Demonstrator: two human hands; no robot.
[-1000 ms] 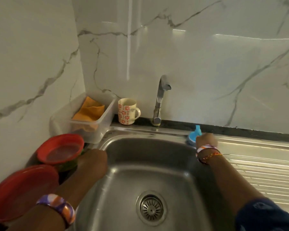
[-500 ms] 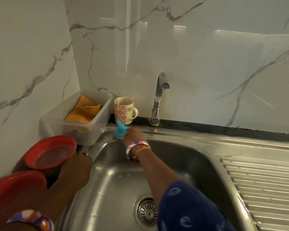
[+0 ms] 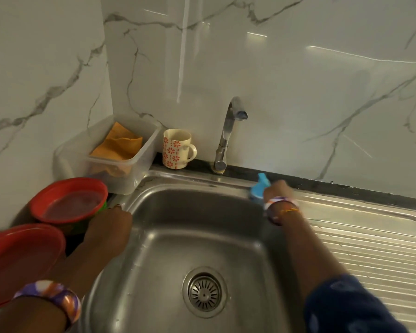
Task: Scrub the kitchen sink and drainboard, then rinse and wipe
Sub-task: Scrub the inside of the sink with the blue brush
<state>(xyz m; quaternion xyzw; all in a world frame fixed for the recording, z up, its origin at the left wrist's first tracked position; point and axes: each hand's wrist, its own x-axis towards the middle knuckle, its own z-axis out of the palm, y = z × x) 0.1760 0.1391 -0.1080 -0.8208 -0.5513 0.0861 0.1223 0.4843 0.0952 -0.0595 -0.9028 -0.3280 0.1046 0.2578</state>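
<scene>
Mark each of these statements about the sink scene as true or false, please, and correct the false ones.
1. The right hand holds a blue scrubber at the back rim of the sink. True.
2. Water runs from the tap. False: no stream shows.
3. The left hand rests on the left rim of the sink. True.
4. The mug stands on the drainboard. False: it stands on the ledge, left of the tap.
5. An orange cloth lies in the clear tub. True.
6. The drain is covered by a plate. False: its strainer is bare.
</scene>
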